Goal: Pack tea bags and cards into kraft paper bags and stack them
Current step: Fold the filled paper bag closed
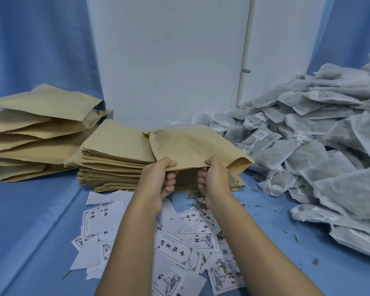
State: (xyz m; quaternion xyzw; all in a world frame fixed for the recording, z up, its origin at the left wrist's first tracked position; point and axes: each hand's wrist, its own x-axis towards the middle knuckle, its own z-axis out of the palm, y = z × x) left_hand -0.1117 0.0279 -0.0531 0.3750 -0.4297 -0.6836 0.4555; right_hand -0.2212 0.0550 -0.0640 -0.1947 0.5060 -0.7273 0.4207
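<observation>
Both hands [187, 178] grip kraft bag [192, 144]; cards [173, 246] below, tea bags [320, 142] right

Both my forearms enter from bottom edge, bare, angling up toward frame centre, converging. My left hand [158, 178] at centre, thumb on top, fingers curled under, pinching near edge of kraft paper bag [192, 146]. My right hand [214, 178] just beside it, same grip: thumb over edge, knuckles folded beneath. Hands apart by small gap, level with each other, palms facing inward. Wrists roughly straight. Both clamped on same bag edge.
</observation>
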